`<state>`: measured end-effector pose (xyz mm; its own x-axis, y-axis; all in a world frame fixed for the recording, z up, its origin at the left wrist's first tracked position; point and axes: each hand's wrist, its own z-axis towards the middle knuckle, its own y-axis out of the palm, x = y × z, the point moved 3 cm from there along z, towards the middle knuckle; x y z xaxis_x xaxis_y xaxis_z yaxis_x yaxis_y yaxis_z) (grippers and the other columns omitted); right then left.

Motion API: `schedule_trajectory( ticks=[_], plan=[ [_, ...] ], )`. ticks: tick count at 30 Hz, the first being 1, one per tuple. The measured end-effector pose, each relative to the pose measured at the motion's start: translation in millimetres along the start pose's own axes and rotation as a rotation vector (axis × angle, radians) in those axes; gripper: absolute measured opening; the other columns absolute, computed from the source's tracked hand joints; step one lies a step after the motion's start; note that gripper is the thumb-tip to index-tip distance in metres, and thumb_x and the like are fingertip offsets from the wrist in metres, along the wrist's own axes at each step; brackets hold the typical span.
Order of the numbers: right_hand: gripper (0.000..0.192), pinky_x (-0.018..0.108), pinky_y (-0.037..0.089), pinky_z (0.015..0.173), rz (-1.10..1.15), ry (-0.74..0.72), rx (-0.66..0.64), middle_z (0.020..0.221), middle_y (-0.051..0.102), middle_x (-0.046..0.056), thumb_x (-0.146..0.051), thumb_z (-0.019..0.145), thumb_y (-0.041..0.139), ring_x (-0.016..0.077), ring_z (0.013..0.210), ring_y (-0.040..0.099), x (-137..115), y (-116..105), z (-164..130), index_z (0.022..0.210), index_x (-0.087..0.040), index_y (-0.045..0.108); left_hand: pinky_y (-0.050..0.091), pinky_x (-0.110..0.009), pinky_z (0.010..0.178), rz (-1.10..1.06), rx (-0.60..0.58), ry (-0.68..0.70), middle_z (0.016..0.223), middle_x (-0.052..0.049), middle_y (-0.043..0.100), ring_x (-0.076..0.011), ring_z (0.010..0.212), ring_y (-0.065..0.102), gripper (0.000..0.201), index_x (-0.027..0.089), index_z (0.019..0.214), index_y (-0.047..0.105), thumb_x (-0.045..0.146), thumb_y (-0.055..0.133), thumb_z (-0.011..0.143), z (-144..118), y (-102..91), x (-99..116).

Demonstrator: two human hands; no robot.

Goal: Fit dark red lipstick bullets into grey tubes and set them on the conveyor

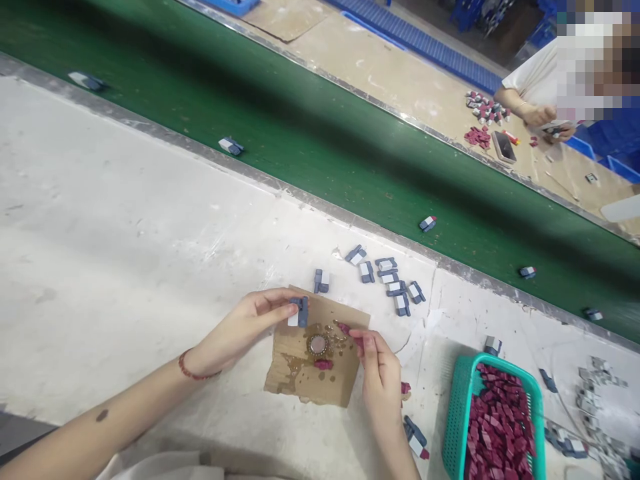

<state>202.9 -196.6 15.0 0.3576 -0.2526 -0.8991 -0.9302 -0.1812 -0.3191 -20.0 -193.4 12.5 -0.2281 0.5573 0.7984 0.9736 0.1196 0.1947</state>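
The left hand pinches a small grey-and-white block between thumb and fingertips, holding it just above the upper left corner of the cardboard scrap. At the middle of that cardboard sits a small round dish ringed with amber drips, with a loose maroon piece just below it. To the right of the dish, the right hand is closed on a tiny maroon chip, whose tip pokes out past the fingertips over the cardboard's upper right part; the two hands are apart, with the dish between them. How the chip is gripped is hidden by the curled fingers. Beyond the cardboard's far edge lies a cluster of finished grey-and-white blocks. Well to the right of the cardboard stands a teal basket heaped with maroon chips, its lower edge cut off by the frame. Farther right, a blurred heap of grey parts is hard to make out.
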Motion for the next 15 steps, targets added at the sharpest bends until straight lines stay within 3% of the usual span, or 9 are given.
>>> schedule_trajectory(
  ticks=[3,6,10,15],
  plan=[
    [0.033,0.028,0.05,0.073,-0.06,-0.059,-0.11,0.093,0.072,0.006,-0.042,0.097,0.044,0.0198,0.086,0.066,-4,5,-3,0.105,-0.022,0.068,0.05,-0.029,0.068,-0.039,0.028,-0.009,0.092,-0.008,0.072,-0.0206,0.077,0.062,0.044,0.016,0.093,0.074,0.049,0.08,0.066,1,-2.6,-3],
    [0.024,0.025,0.047,0.06,-0.107,-0.102,-0.175,0.073,0.069,0.001,-0.037,0.096,0.047,0.0164,0.066,0.064,-6,12,-4,0.101,-0.021,0.063,0.05,-0.027,0.067,-0.113,-0.03,-0.018,0.089,-0.005,0.069,-0.0153,0.069,0.059,0.044,0.017,0.1,0.072,0.044,0.082,0.067,2,-1.0,-5],
    [0.016,0.023,0.042,0.05,-0.149,-0.202,-0.175,0.062,0.064,-0.003,-0.033,0.094,0.051,0.0135,0.052,0.058,-8,22,-2,0.085,-0.021,0.057,0.052,-0.032,0.08,-0.171,-0.14,-0.026,0.102,-0.005,0.067,-0.0167,0.077,0.064,0.041,0.019,0.102,0.07,0.039,0.083,0.069,1,3.0,-5],
    [0.027,0.024,0.043,0.052,-0.35,-0.537,-0.166,0.064,0.063,0.0,-0.029,0.1,0.043,0.014,0.055,0.057,-15,31,0,0.078,-0.021,0.056,0.051,-0.03,0.084,-0.159,-0.222,-0.033,0.102,-0.004,0.066,-0.0182,0.09,0.062,0.037,0.02,0.099,0.067,0.031,0.084,0.068,1,4.8,-9]
  ],
)
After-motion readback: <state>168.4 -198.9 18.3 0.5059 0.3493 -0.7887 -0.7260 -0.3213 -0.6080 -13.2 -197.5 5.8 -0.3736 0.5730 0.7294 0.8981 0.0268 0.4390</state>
